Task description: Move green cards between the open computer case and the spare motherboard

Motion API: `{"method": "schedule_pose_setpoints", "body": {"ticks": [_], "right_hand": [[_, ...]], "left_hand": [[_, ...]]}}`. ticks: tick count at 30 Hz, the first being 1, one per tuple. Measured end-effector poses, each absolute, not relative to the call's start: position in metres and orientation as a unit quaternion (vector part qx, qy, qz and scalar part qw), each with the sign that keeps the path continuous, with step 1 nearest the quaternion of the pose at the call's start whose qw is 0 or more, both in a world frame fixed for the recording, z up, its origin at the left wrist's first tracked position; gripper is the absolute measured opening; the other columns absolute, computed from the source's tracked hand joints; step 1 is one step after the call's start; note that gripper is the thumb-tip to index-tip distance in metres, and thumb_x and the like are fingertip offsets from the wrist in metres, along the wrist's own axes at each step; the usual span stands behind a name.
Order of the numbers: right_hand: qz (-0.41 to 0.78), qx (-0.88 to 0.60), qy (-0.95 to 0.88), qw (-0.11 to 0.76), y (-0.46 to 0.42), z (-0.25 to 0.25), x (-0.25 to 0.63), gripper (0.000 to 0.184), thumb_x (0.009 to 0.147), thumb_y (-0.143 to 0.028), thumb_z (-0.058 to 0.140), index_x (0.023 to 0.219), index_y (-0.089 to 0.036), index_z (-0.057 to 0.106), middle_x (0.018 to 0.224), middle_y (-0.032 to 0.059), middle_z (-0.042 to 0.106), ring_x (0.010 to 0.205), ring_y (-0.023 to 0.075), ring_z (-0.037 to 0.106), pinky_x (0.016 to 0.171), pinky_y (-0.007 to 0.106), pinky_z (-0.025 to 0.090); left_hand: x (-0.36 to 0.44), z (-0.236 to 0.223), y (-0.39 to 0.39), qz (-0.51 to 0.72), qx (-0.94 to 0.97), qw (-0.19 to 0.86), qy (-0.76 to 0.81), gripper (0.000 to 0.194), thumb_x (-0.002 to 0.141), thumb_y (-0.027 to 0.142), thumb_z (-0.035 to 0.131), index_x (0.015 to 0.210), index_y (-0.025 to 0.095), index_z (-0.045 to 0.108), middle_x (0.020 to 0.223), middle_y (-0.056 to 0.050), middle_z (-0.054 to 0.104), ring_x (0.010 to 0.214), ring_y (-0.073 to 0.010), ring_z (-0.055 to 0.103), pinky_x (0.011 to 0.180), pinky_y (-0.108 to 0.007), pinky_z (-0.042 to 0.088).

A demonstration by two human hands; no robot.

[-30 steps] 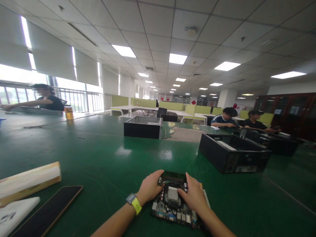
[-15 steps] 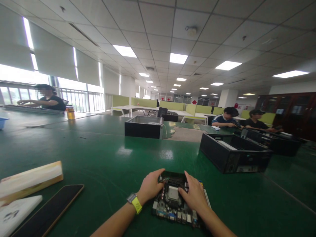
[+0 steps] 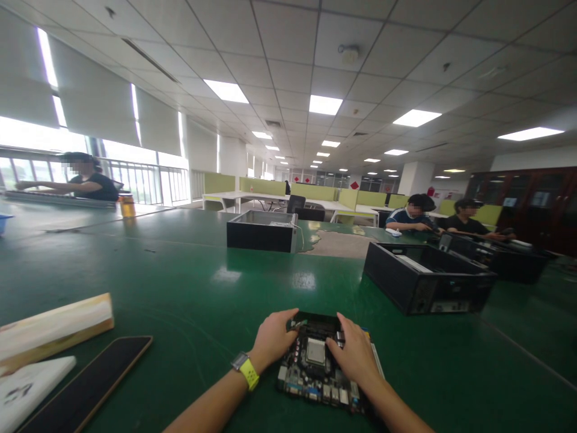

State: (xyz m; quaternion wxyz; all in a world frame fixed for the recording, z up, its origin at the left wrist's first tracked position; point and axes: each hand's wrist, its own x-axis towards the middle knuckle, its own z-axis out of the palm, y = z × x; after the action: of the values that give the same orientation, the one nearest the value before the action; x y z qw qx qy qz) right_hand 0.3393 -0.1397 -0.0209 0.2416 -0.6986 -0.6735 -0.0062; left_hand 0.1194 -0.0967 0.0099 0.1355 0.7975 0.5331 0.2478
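Observation:
A computer motherboard (image 3: 306, 377) lies flat on the green table in front of me, its row of ports facing my body. Near its middle sits a square silvery processor (image 3: 315, 352). My left hand (image 3: 273, 340) grips the board's far left corner, thumb on the inner side and fingers along the far edge. On the far right side, my right hand (image 3: 358, 355) is curved round the board, its thumb reaching in beside the processor. The fingertips of both hands are partly hidden at the dark far edge. A yellow-strapped watch (image 3: 247, 370) is on my left wrist.
Open black computer cases stand ahead (image 3: 261, 236) and to the right (image 3: 428, 282). At left lie a long pale box (image 3: 58, 331), a white box (image 3: 33, 391) and a dark flat panel (image 3: 90, 385). Several people sit at the far sides of the green table (image 3: 180, 288).
My hands and the motherboard hold almost the same place. The view has shifted very slightly. At far left, the other person's arm has stretched further left.

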Motion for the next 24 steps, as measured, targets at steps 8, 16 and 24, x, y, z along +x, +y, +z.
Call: {"method": "schedule_pose_setpoints", "body": {"ticks": [8,16,24], "right_hand": [[0.0,-0.697,-0.675,0.241,-0.1405,-0.021,0.3397,0.063,0.078,-0.043,0.046,0.134,-0.015,0.042,0.131,0.0101,0.051,0.12,0.0261,0.044,0.101,0.037,0.028],[0.002,-0.697,-0.673,0.248,-0.1383,-0.0233,0.3408,0.061,0.077,-0.042,0.048,0.132,-0.016,0.044,0.13,0.0098,0.051,0.118,0.0258,0.045,0.101,0.036,0.027],[0.01,-0.698,-0.672,0.248,-0.1389,-0.0212,0.3402,0.058,0.078,-0.041,0.047,0.13,-0.017,0.046,0.13,0.0086,0.052,0.118,0.0249,0.045,0.101,0.036,0.027]], "left_hand": [[0.1191,0.0061,-0.0951,0.246,0.8,0.13,0.532,0.049,0.076,0.032,0.053,0.125,0.024,0.056,0.127,-0.001,0.057,0.117,-0.0204,0.05,0.1,-0.029,0.036],[0.1205,0.0061,-0.0976,0.25,0.8,0.132,0.529,0.049,0.076,0.031,0.052,0.125,0.025,0.056,0.126,-0.001,0.058,0.115,-0.0201,0.052,0.099,-0.029,0.037],[0.1202,0.0037,-0.0965,0.253,0.802,0.129,0.526,0.049,0.076,0.03,0.053,0.124,0.024,0.057,0.127,0.0,0.057,0.116,-0.0191,0.051,0.101,-0.028,0.036]]}}
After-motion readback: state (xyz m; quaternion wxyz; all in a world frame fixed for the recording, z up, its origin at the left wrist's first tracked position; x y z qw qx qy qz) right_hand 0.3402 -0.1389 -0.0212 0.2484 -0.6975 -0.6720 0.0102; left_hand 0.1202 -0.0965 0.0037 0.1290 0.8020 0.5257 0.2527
